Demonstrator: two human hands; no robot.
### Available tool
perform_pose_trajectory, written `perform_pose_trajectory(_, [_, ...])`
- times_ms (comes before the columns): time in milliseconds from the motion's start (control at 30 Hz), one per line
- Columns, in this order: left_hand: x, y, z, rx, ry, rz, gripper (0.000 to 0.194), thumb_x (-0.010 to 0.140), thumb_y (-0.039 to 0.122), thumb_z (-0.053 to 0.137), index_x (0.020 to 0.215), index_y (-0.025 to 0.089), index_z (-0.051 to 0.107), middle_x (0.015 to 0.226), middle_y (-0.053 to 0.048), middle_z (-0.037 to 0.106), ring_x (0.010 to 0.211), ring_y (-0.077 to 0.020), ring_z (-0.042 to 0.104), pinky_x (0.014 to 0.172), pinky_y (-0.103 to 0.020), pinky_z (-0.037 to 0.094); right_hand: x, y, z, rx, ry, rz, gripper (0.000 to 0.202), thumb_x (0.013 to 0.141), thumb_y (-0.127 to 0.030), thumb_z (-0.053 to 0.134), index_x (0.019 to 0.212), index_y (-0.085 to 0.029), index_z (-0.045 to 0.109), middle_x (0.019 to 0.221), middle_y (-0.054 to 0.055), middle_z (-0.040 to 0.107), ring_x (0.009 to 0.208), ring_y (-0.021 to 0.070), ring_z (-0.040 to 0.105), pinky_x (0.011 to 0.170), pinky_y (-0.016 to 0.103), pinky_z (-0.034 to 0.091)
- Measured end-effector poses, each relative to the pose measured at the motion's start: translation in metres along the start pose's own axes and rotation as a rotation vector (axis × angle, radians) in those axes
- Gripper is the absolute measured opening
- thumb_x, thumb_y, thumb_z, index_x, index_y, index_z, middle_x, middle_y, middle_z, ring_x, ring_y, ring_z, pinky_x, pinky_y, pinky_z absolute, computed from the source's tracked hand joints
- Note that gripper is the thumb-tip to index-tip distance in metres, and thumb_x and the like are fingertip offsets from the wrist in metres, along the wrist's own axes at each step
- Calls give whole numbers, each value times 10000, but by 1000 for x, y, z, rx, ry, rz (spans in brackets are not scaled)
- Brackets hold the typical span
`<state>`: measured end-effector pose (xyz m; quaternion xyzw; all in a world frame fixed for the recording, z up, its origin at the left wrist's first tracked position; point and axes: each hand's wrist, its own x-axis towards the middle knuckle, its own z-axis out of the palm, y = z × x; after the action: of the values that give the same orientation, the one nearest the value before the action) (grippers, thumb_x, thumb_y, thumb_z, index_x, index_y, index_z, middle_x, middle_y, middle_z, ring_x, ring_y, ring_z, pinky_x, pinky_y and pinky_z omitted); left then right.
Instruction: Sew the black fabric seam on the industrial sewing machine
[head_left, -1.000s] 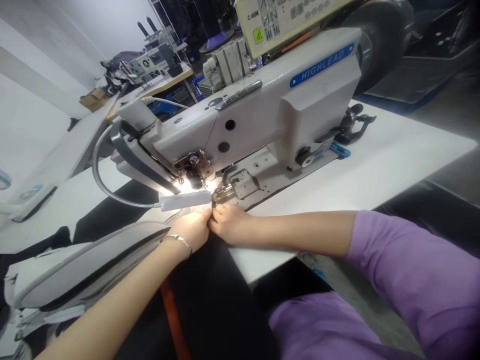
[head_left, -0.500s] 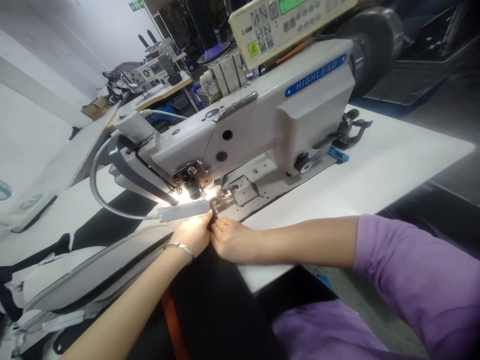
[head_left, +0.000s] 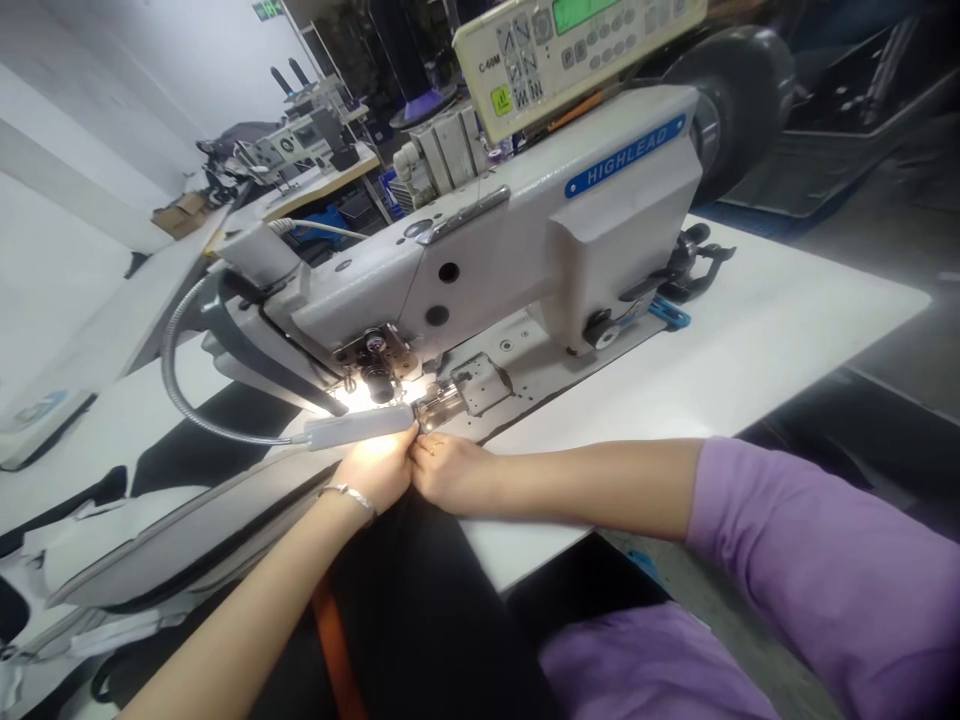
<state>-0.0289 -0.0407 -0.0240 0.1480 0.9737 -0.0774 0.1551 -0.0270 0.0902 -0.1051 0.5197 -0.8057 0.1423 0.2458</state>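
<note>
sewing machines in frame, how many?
2. The HIGHLEAD sewing machine stands on the white table, just beyond both hands. A second machine sits on the far bench, top left. More may be hidden behind.

A white tabletop (head_left: 750, 340) spreads wide under cool workshop light. Pale walls (head_left: 67, 120) rise at the left. Farther back stands a second bench (head_left: 315, 185) with machinery and a cardboard box (head_left: 180, 212).

- sewing machine (head_left: 517, 240): painted metal body, smooth, semi-gloss
- lamp neck (head_left: 176, 395): ribbed bare metal
- black cloth (head_left: 427, 610): matt
- worktop (head_left: 765, 340): white laminate, smooth
- bracelet (head_left: 346, 493): shiny metal
</note>
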Motion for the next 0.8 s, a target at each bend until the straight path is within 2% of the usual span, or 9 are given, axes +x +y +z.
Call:
perform_pose_trajectory(167, [2,0,-2,54,2,4,313,826,96,382,1053,151,590,966,-95,668,918,-242,626,811,-320,477,2,2,5,23,-56,39,256,880,-81,406,998,-6,620,1012,206,620,982,255,574,871,398,474])
perform_pose_trajectory(300, [-4,15,8,118,84,-53,325,852,103,381,1102,131,587,986,-127,651,914,-266,620,775,-350,482,-4,-1,-6,25,-30,54,261,875,-104,425,1032,13,598,1061,234,597,1029,269,553,899,408,458])
perform_pose_trajectory(367, [-19,18,10,257,177,-73,322,881,115,349,1089,103,594,950,-163,635,888,-302,611,739,-395,479,-12,-8,-18,8,10,8,248,866,-122,436,1008,9,591,1033,250,592,985,281,563,846,432,466])
perform_pose_trajectory(433, [-43,10,4,420,293,-41,330,892,112,337,1104,94,590,977,-180,626,946,-324,588,821,-446,456,-21,-17,-31,18,52,-81,192,858,-123,429,920,-41,592,911,211,605,855,273,585,703,420,478])
perform_pose_trajectory(500, [-74,-6,-13,548,420,-22,343,873,98,380,1162,109,565,1103,-167,614,1068,-333,544,989,-510,354,-29,-26,-41,47,81,-163,149,839,-103,423,811,-94,569,765,144,586,728,258,583,544,361,439])
perform_pose_trajectory(567, [-102,-17,-32,626,499,-101,359,831,84,420,1162,96,561,1164,-153,601,1113,-352,520,1043,-560,280,-33,-33,-45,66,86,-203,134,809,-81,433,751,-113,549,690,111,556,673,254,577,460,312,378])
perform_pose_trajectory(667, [-126,4,-42,543,269,-156,296,789,32,393,936,118,636,877,-110,646,873,-308,608,741,-407,478,-36,-39,-46,69,105,-212,134,789,-73,448,732,-104,565,667,111,558,627,242,570,449,308,356])
perform_pose_trajectory(733, [-128,39,-30,463,11,-57,297,797,10,377,794,154,636,745,-81,621,717,-266,599,592,-350,454,-37,-42,-45,81,130,-266,147,787,-81,458,697,-106,572,657,113,571,589,228,561,470,329,371])
perform_pose_trajectory(800, [-123,71,-13,431,-186,85,308,751,-41,395,781,137,644,756,-100,631,730,-260,600,605,-338,462,-38,-44,-45,93,138,-347,168,769,-72,469,636,-115,561,620,107,572,555,214,552,474,333,373])
